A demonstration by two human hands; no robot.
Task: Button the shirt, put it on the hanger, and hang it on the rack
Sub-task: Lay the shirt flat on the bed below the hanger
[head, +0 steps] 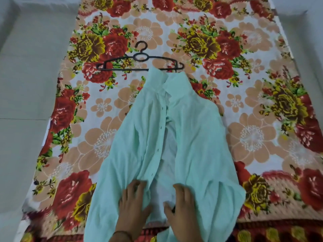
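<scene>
A pale mint shirt [192, 137] lies face up on the flowered blanket, collar away from me and front unbuttoned, with a gap showing the white inside. Small dark buttons run down the left placket [160, 138]. My left hand [132, 201] lies on the left front panel near the hem, fingers curled into the cloth at its edge. My right hand [181, 205] presses on the right panel's edge, thumb pinching the fabric. A black plastic hanger [139, 62] rests flat just beyond the collar, which covers part of its bottom bar.
The flowered blanket [87, 119] in red, yellow and peach covers a bed or mat. Pale floor [26, 84] lies to the left and more to the right. No rack is in view.
</scene>
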